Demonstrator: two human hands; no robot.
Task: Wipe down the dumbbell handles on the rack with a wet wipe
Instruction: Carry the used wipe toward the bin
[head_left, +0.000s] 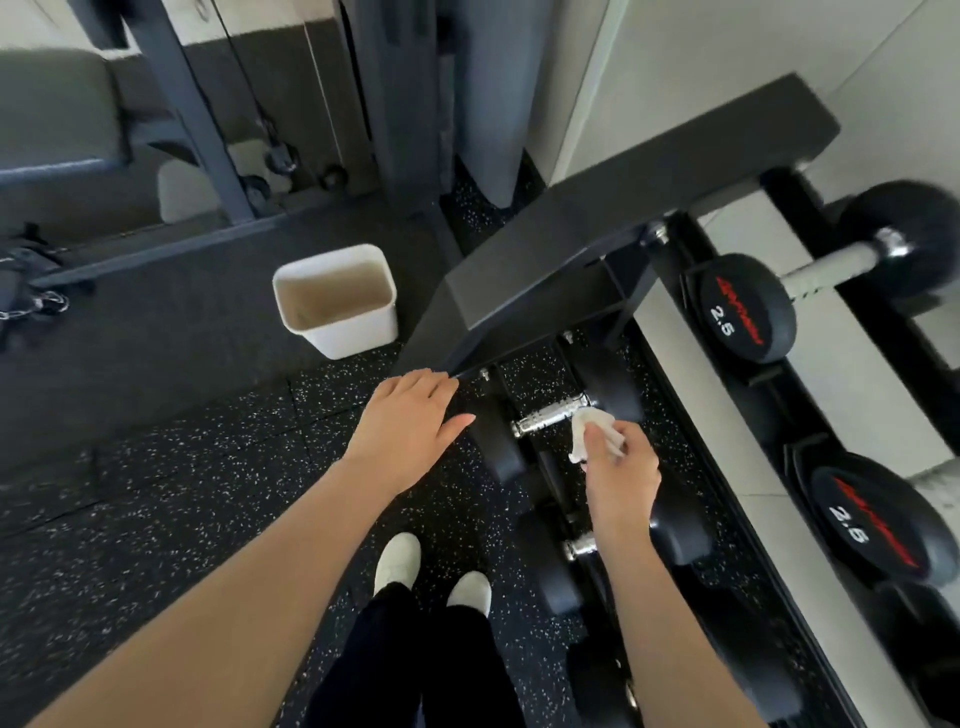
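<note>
Your right hand (618, 478) pinches a crumpled white wet wipe (589, 431) against the right end of a chrome dumbbell handle (550, 414) on the rack's (691, 364) lower tier. Your left hand (410, 426) rests flat, fingers straight, on the rack's dark end frame. Two 2.5 dumbbells (745, 306) sit on the upper tier; a white bin (337, 299) stands on the speckled floor (182, 467) nearby.

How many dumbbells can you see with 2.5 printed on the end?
2, both on the upper rack tier at right: one black round-headed dumbbell with a pale handle, and another black dumbbell nearer the camera. Others may sit out of frame.
</note>
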